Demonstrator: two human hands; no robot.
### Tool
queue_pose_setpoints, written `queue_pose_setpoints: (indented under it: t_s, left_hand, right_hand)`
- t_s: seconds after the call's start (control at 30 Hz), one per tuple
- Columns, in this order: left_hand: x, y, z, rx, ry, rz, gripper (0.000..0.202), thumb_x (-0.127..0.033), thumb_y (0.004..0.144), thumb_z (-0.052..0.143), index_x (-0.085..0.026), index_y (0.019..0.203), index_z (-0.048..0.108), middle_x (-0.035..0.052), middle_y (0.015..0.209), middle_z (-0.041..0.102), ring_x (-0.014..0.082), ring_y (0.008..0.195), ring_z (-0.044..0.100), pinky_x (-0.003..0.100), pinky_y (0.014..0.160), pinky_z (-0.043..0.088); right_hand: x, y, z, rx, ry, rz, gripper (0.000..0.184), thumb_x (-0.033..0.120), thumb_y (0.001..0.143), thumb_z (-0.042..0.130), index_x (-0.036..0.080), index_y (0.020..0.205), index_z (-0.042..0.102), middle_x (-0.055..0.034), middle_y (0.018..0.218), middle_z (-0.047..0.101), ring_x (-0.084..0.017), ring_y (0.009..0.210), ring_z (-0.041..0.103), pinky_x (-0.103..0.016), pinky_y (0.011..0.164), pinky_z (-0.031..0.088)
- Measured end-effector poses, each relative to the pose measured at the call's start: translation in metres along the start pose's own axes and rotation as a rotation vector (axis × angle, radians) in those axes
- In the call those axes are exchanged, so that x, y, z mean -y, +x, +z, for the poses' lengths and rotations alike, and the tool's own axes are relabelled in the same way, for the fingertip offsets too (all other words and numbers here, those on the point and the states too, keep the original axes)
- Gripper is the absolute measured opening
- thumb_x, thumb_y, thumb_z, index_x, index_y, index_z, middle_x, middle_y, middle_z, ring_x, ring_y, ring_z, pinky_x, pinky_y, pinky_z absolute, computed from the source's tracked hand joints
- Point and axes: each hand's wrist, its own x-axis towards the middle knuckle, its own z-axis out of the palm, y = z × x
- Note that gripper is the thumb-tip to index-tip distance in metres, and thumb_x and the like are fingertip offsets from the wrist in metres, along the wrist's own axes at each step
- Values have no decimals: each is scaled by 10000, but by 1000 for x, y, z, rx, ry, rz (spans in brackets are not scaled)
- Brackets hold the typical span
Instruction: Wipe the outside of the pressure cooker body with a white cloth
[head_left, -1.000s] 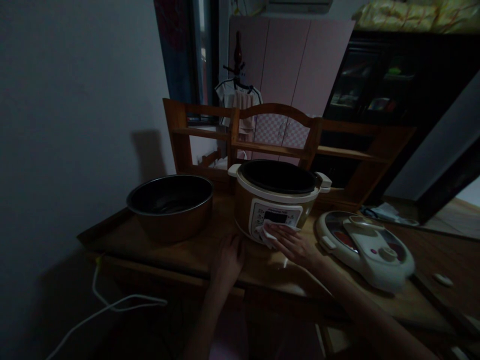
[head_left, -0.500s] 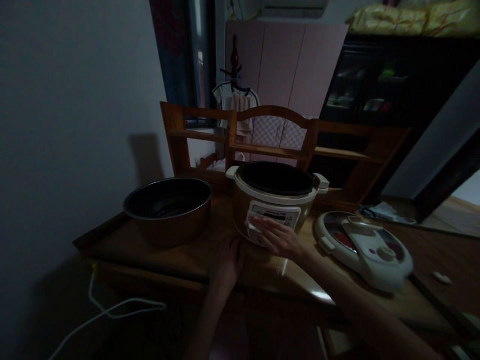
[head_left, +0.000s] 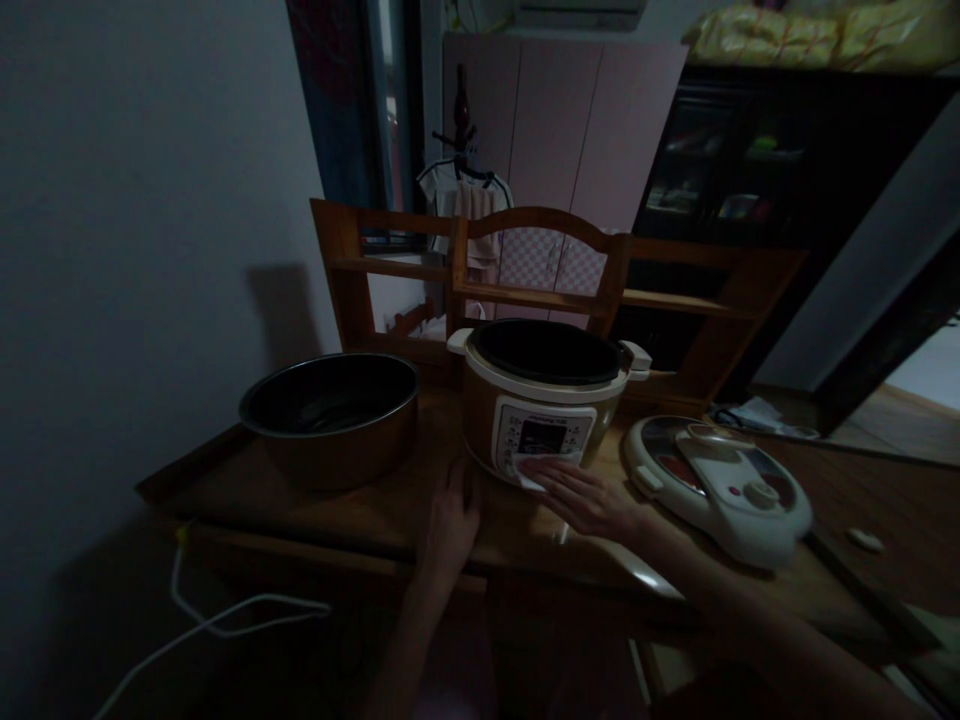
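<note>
An open electric cooker point(head_left: 544, 400) with a gold body and white control panel stands on the wooden table point(head_left: 360, 505). My right hand point(head_left: 581, 495) presses a white cloth point(head_left: 532, 470) flat against the lower front of the panel. My left hand point(head_left: 450, 515) rests on the table just left of the cooker's base, fingers together near its side. The cooker's detached lid point(head_left: 720, 485) lies to the right of it. A dark inner pot point(head_left: 330, 415) sits to the left.
A wooden shelf rack point(head_left: 540, 270) runs along the back of the table. A white cable point(head_left: 225, 615) hangs off the front left edge. A small white object point(head_left: 862, 540) lies at the far right. Pink cupboards and a dark cabinet stand behind.
My right hand slid the cloth across the control panel, first left and up, then back down to its lower edge. My left hand stayed by the cooker's base.
</note>
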Motion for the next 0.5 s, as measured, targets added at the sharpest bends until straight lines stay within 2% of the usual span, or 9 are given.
queue_pose_setpoints:
  t_s: [0.1,0.17,0.2,0.3,0.37,0.43,0.5]
  left_hand:
    - [-19,-2,-14,-110,-32,82,587,-291,997,382,-243,1552,196,93,1608,286,229,1487,285,432,1179,364]
    - [-34,-3,-21,-105,34,212,658,-284,994,386,-238,1577,84,81,1656,147,237,1521,183,453,1209,308]
    - [-42,-2,-22,-88,75,308,678,-280,992,392,-231,1580,58,81,1660,129,242,1524,166,466,1220,280]
    - [-59,9,-17,-8,176,598,686,-302,993,406,-232,1581,61,54,1641,209,226,1522,174,475,1247,203]
    - [-64,20,-10,40,205,696,672,-356,997,406,-227,1579,95,34,1624,262,206,1514,202,446,1251,201]
    - [-64,30,-5,71,217,742,658,-399,999,398,-225,1574,129,22,1611,294,192,1501,244,420,1246,222]
    - [-59,37,-3,90,233,782,631,-396,1005,388,-233,1569,159,15,1600,321,186,1491,271,412,1242,230]
  right_hand:
    - [2,-20,-3,31,57,34,408,94,984,479,27,1387,490,-172,1478,478,-249,1431,363,-426,1150,447]
    - [4,-33,-6,50,68,49,437,80,976,475,42,1410,469,-174,1486,466,-255,1437,350,-449,1144,449]
    - [6,-38,-8,56,64,59,455,68,969,473,56,1423,458,-172,1492,459,-256,1438,347,-457,1141,450]
    - [13,-52,-16,90,50,98,535,22,943,455,96,1471,407,-155,1509,439,-249,1436,354,-462,1138,446]
    - [20,-60,-21,104,56,200,576,12,940,427,121,1502,364,-135,1512,440,-242,1427,375,-456,1136,448]
    - [28,-68,-22,45,59,355,599,15,942,397,157,1521,339,-117,1500,463,-241,1399,424,-453,1117,469]
    - [35,-76,-19,-98,39,509,606,23,942,400,199,1520,356,-107,1451,525,-245,1333,514,-436,1069,513]
